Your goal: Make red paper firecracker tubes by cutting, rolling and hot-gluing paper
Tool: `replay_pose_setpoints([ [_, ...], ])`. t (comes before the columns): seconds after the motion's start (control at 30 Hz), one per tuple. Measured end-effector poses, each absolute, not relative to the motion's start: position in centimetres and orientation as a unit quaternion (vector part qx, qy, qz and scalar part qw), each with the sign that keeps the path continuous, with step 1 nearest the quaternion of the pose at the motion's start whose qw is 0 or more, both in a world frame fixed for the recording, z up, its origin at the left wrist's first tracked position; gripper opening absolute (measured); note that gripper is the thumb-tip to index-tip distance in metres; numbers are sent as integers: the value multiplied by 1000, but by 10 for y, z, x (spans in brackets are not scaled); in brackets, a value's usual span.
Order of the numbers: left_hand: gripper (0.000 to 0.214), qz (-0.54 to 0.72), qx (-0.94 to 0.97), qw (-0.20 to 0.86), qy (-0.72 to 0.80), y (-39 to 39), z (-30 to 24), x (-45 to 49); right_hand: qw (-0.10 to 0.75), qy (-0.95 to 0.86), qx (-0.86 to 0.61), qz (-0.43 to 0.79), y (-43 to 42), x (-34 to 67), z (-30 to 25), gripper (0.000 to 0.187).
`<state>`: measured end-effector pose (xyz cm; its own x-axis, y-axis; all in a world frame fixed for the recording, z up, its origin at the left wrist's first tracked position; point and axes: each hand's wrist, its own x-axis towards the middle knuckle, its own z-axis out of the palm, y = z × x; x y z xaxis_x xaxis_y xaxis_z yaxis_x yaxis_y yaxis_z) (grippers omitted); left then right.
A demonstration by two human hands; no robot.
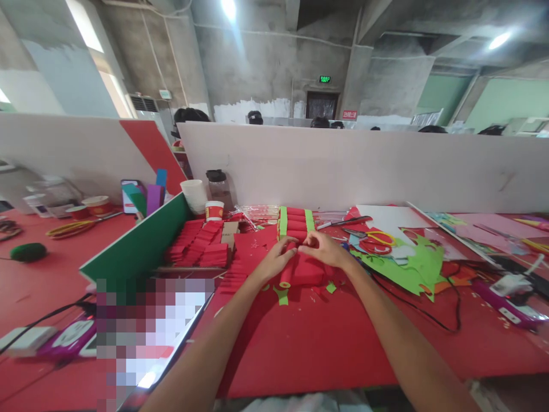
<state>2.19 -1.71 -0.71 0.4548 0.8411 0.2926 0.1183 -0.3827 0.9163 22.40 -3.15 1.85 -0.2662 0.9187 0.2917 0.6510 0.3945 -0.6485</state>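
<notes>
My left hand is closed around a small red paper roll, whose near end shows a yellowish rim. Just to the right, my right hand has thumb and fingers pinched together by the far end of that roll; whatever lies between those fingertips is too small to make out. Directly behind both hands lies a bundle of red rolls crossed by two lime-green strips. Beneath and around my hands are red sheets, and lime-green scraps lie in front of them.
Stacked red pieces fill a box at left, beside a green board and a pixelated screen. Paper cups and a bottle stand behind. At right are yellow-handled scissors, cut green sheets and a black cable.
</notes>
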Motion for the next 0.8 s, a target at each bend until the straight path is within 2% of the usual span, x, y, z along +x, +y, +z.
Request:
replay_pose_setpoints([
  [0.17, 29, 418, 719, 432, 349, -13, -15, 23, 447, -669, -580, 123, -14, 288, 19, 35],
  [0.4, 29, 455, 588, 560, 366, -8, -14, 24, 477, -612, -625, 92, -8, 327, 13, 34],
  [0.47, 31, 483, 542, 591, 351, -9, -7, 20, 492, -617, -600, 130, -11, 313, 16, 35],
  [0.57, 34, 523, 504, 621, 295, -12, 4, 16, 494, -635, -531, 266, -21, 276, 25, 36],
  [0.7, 36, 534, 487, 657, 215, -20, 15, 14, 443, -656, -452, 410, -39, 219, 33, 33],
  [0.8, 35, 531, 476, 680, 171, -25, 18, 16, 416, -658, -422, 465, -49, 190, 31, 33],
])
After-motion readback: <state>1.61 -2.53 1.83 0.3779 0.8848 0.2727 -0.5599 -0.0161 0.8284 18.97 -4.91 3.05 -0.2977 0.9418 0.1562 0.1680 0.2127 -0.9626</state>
